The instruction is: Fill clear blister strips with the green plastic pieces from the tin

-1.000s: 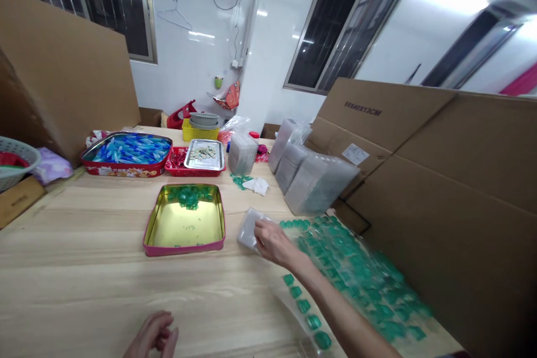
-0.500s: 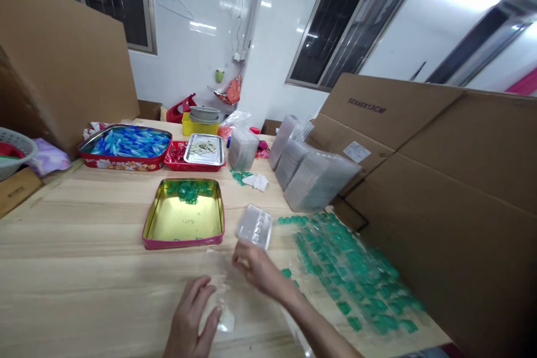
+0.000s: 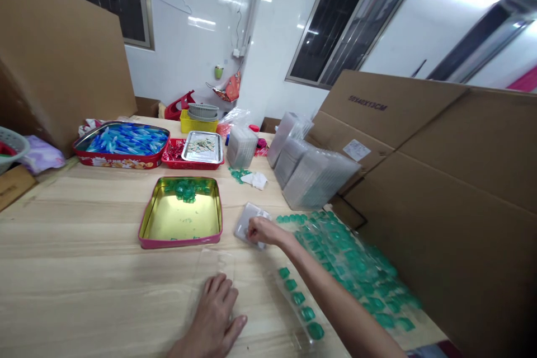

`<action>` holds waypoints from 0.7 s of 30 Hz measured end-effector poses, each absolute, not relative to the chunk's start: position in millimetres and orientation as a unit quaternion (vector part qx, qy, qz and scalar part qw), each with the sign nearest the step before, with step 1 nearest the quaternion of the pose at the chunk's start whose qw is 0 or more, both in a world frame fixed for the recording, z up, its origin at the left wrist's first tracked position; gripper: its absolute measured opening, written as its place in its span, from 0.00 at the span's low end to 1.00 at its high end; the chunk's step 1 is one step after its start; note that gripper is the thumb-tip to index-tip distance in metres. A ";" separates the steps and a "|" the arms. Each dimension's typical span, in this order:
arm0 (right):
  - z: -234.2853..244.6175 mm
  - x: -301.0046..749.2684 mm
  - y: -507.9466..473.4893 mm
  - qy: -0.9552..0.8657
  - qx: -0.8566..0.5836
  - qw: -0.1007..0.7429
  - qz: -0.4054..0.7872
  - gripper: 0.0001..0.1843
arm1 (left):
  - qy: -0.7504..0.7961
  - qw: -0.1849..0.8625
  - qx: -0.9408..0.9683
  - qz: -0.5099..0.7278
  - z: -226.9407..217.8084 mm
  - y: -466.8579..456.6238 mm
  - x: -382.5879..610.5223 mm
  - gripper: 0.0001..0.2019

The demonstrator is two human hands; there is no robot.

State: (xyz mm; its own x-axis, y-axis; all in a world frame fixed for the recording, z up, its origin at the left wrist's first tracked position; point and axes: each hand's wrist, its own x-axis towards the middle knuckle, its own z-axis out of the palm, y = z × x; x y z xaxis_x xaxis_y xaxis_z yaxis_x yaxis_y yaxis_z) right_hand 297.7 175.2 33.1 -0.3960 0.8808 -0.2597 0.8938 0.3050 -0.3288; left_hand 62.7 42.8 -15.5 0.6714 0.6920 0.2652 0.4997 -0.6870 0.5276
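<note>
My left hand (image 3: 216,313) lies palm down, its fingers stretched over a thin clear plastic sheet or tray (image 3: 216,260) on the table. Farther forward, my right hand (image 3: 264,230) is closed, fingertips pinched together at a small clear, whitish plastic piece (image 3: 243,224) with pale strips on it. Whatever those fingertips hold is hidden. Below my right forearm, a clear strip carries a row of several green gem-like pieces (image 3: 298,297). A gold-lined tin (image 3: 180,226) with some green pieces at its back stands left of my right hand.
Many green pieces under clear plastic (image 3: 348,263) cover the table's right side. Behind them stand stacks of clear plastic trays (image 3: 319,176) and a tall cardboard box (image 3: 444,179). A tin of blue pieces (image 3: 126,142) and a metal tray (image 3: 203,147) sit at the back left.
My right hand has moved forward from the clear plastic near my left hand to the small whitish piece. My left hand has shifted right and flattened onto the clear sheet.
</note>
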 end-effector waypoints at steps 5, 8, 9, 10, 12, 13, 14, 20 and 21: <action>28.1 301.1 180.0 0.807 0.548 0.026 -0.217 0.10 | 0.330 0.200 0.890 0.241 -26.3 42.4 63.1 0.17; 25.5 301.0 181.7 0.809 0.546 0.032 -0.216 0.10 | 0.326 0.198 0.892 0.242 -28.9 42.1 62.2 0.17; 24.9 301.0 182.0 0.809 0.545 0.033 -0.216 0.10 | 0.325 0.195 0.893 0.242 -29.3 41.9 61.7 0.17; 24.5 301.0 182.2 0.810 0.545 0.035 -0.215 0.10 | 0.324 0.191 0.894 0.244 -29.5 41.7 61.2 0.17; 24.5 301.4 182.5 0.810 0.546 0.038 -0.211 0.10 | 0.324 0.183 0.895 0.247 -29.6 41.5 60.2 0.17; 24.9 301.7 182.6 0.810 0.546 0.040 -0.208 0.10 | 0.322 0.179 0.896 0.248 -29.6 41.5 59.8 0.16; 25.4 302.0 182.7 0.811 0.546 0.041 -0.205 0.10 | 0.321 0.175 0.897 0.249 -29.5 41.4 59.3 0.16; 26.3 295.4 176.0 0.827 0.538 0.044 -0.158 0.09 | 0.317 0.143 0.902 0.255 -30.0 40.5 57.9 0.15; 25.0 292.1 172.7 0.829 0.539 0.042 -0.142 0.08 | 0.317 0.133 0.903 0.257 -30.6 40.2 57.9 0.15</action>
